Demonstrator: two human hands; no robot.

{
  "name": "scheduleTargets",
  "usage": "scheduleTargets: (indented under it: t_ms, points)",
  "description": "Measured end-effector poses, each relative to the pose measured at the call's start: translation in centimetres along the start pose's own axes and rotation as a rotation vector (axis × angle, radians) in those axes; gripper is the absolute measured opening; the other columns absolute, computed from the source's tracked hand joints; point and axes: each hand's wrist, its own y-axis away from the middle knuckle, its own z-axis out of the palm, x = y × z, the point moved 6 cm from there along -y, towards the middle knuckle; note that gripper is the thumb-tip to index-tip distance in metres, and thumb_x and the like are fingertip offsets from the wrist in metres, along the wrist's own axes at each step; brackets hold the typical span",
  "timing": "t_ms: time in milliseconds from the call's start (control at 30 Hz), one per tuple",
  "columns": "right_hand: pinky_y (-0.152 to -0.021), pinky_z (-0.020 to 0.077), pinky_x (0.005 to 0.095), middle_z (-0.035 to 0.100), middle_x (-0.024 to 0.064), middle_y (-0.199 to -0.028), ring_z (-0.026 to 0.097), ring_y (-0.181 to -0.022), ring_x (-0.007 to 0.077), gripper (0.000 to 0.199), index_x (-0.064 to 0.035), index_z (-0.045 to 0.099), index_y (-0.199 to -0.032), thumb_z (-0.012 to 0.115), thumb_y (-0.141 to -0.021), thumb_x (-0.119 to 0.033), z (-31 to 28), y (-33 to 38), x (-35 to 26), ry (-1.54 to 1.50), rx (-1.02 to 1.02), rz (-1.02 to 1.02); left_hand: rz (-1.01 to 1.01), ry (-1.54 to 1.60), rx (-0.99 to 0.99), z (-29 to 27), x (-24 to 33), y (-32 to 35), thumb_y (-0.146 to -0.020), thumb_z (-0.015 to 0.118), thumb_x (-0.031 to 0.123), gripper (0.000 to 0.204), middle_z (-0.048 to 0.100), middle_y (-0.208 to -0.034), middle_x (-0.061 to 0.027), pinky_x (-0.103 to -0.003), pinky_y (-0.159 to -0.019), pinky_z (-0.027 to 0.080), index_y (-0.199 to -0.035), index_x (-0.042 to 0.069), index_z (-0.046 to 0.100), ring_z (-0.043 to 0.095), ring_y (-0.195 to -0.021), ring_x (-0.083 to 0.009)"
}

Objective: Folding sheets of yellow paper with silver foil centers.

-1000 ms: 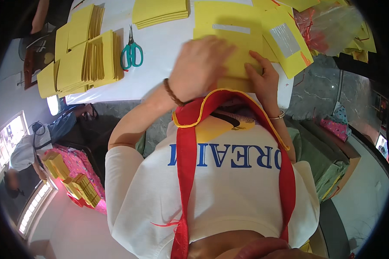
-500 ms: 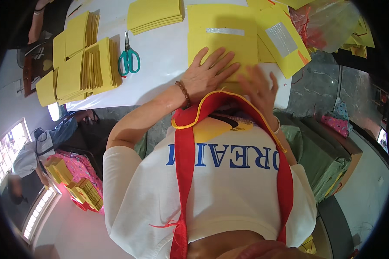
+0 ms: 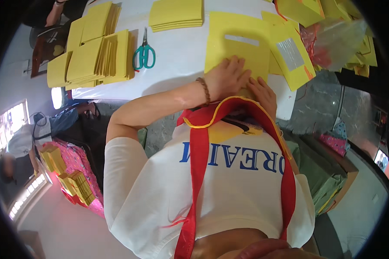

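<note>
At the bench's (image 3: 177,56) near edge: motion settled

Right of the teal scissors (image 3: 144,45), the left hand (image 3: 227,78), spread earlier, lay with fingers drawn together, unclenched, on the yellow sheet (image 3: 237,52); the right hand (image 3: 264,96), previously blurred, rested beside it, grip unclear. Both apparently pressed the near end.

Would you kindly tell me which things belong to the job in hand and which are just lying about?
Seemingly in use: yellow sheet, left hand on it, right hand at its edge; probably yellow stacks.

Apparently lying about: teal-handled scissors; clear plastic bag.
</note>
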Motion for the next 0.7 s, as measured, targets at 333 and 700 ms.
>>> scheduleTargets:
  t_ms: [333, 700]
  points:
    - [-0.1, 0.0304, 0.0381, 0.05, 0.0149, -0.123, 0.045, -0.115, 0.0244, 0.047, -0.0003, 0.038, -0.13, 0.029, -0.097, -0.032, -2.8, -1.5, 3.4, -0.705, 0.475, 0.416, -0.242, 0.533, 0.043, -6.1, -9.5, -1.0, -0.077, 0.054, 0.013, 0.042, 0.063, -0.083, -0.0142, -0.039, -0.064, 0.05, -0.119, 0.012, 0.056, 0.061, -0.072, -0.0302]
    - [-0.099, 0.0317, 0.0398, 0.051, 0.0144, -0.121, 0.047, -0.113, 0.0261, 0.035, -0.0029, 0.054, -0.116, 0.047, -0.09, -0.025, 1.4, 0.1, 5.1, -0.755, 0.175, 0.482, -0.33, -0.213, 0.166, 2.8, -23.0, 5.4, -0.075, 0.057, 0.006, 0.054, 0.057, -0.12, -0.0021, -0.037, -0.086, 0.041, -0.125, 0.023, 0.049, 0.054, -0.108, -0.0202]
